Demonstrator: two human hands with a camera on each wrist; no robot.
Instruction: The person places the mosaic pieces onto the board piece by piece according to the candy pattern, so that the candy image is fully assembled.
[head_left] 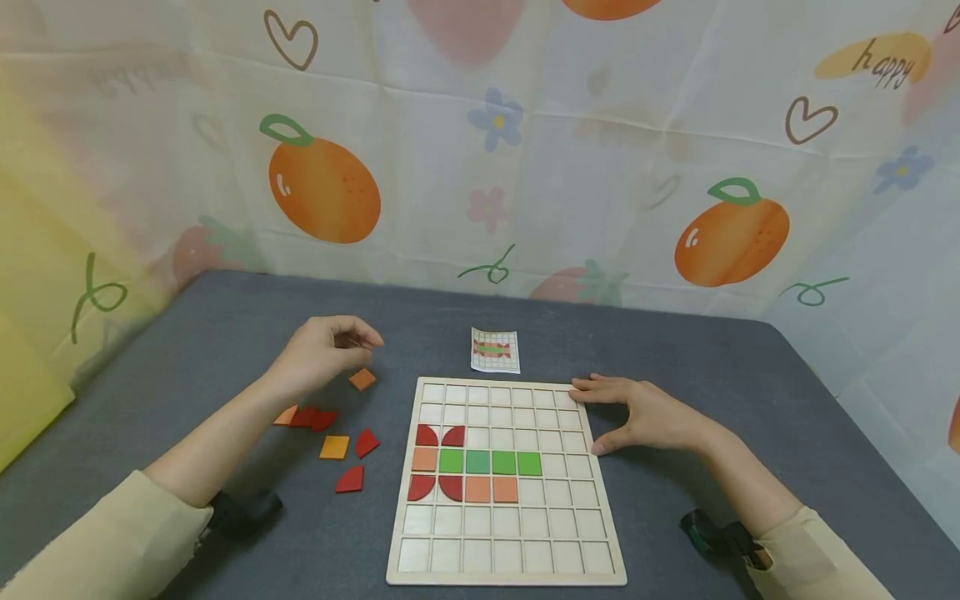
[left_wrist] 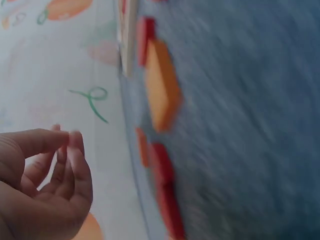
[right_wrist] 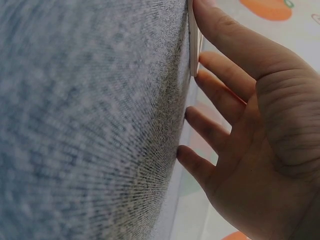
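At the frame's lower centre, the grid board (head_left: 506, 578) lies flat, the spread right hand (head_left: 633, 410) touching its upper right edge, probably to steady it. Left of centre, the left hand (head_left: 324, 350) curls near an orange tile (head_left: 363, 380), whether pinching anything I cannot tell; other loose tiles (head_left: 334, 447) lie below, presumably for easy reach.

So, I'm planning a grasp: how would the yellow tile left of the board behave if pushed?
The yellow tile is probably stiff, judging by its straight edges. Lying flat on the table, it would likely slide rather than tip.
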